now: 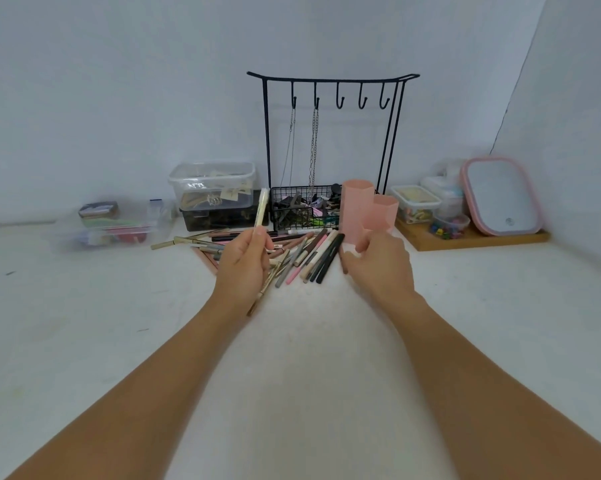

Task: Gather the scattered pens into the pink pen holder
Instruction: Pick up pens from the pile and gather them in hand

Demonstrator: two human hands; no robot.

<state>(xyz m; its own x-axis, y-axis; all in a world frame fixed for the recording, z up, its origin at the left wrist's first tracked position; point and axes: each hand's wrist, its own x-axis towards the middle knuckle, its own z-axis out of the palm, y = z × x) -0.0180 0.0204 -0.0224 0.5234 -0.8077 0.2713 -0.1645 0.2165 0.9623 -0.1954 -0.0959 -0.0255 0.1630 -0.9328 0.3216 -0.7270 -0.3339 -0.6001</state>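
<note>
A pile of scattered pens (306, 252) lies on the white table in front of a pink pen holder (358, 206) made of a taller and a shorter hexagonal cup. My left hand (243, 265) holds a cream-coloured pen (261, 207) upright above the left side of the pile. My right hand (382, 261) sits at the base of the holder with its fingers touching the lower front of the shorter cup. Whether that hand grips the holder or only rests against it is unclear.
Behind the pens stands a black wire hook rack (330, 98) with chains and a wire basket (302, 207) of clips. Clear plastic boxes (212, 183) sit at the left. A wooden tray (472, 239) with small containers and a pink-rimmed mirror (500, 195) is at the right.
</note>
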